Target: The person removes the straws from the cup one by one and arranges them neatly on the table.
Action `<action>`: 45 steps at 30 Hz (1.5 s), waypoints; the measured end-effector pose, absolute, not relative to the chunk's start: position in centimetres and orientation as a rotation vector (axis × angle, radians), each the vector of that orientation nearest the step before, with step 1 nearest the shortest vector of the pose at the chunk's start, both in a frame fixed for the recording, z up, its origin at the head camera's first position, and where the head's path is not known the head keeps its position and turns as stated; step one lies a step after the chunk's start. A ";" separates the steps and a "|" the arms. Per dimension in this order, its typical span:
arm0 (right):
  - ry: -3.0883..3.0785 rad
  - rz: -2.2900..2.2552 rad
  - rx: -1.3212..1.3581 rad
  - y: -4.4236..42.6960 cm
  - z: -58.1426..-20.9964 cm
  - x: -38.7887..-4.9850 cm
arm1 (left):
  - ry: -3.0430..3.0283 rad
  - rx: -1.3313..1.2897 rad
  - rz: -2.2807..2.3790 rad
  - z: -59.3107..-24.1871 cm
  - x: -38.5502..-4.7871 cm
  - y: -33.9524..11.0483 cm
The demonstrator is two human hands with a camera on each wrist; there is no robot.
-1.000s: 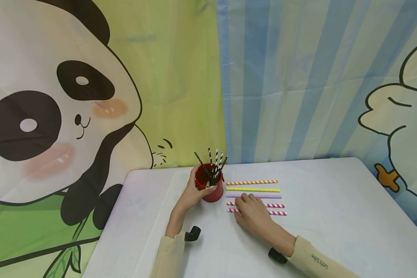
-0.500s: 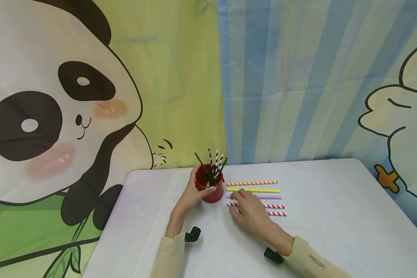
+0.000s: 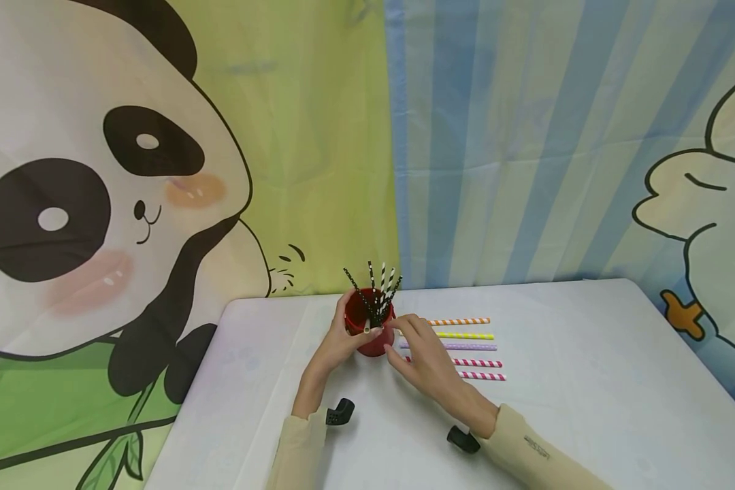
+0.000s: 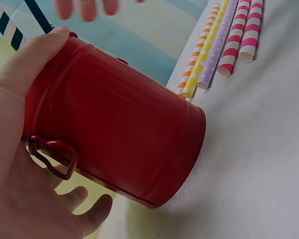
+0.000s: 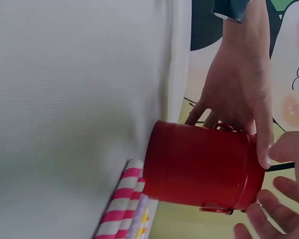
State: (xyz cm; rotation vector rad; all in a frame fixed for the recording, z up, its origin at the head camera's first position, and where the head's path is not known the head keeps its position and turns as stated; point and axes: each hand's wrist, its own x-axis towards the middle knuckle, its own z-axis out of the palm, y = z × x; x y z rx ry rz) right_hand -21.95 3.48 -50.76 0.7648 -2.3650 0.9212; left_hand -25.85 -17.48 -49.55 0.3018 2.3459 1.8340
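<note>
Near the far edge of a table covered in white cloth (image 3: 594, 367), the head view shows a glossy red cylindrical bucket (image 3: 373, 348) grasped by the person's left hand (image 3: 335, 346), the thumb over the near rim and the fingers at its left side. Thin black-and-white straws (image 3: 382, 292), some dotted and some striped, stand in the bucket and lean at different angles. At the bucket's right is the right hand (image 3: 425, 361), its fingers parted and loosely bent, with no object visible between them. Partly behind it, five straws lie side by side on the cloth, from far to near: an orange-and-white striped straw (image 3: 459, 321), a yellow-and-white patterned straw (image 3: 468, 336), a lavender straw with white dots (image 3: 474, 347) and two pink-and-white striped straws (image 3: 480, 363). Beige sleeves (image 3: 297, 449) cover the forearms. Behind the table hangs a panda-print cloth (image 3: 49, 286) beside a blue-striped cloth (image 3: 514, 136).

From the left wrist, the left thumb lies across the bucket's rim, and a red handle loop (image 4: 73, 162) juts from its side. Fingertips of the right hand show at the top.

From the right wrist, the right hand's curved fingers are close to the bucket's rim; whether they touch it cannot be told.
</note>
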 end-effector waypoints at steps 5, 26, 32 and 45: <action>-2.317 0.925 0.795 2.2 -50.1 -22.8 | 2.369 0.339 1.857 -51.8 -27.0 -17.8; -2.224 0.898 0.845 0.3 -49.4 -23.8 | 2.347 0.385 1.857 -51.9 -27.3 -18.0; -2.239 0.889 0.845 0.2 -49.3 -23.7 | 2.335 0.410 1.833 -49.5 -26.1 -17.8; -2.205 0.930 0.832 0.4 -49.3 -23.6 | 2.349 0.365 1.851 -50.3 -26.4 -17.7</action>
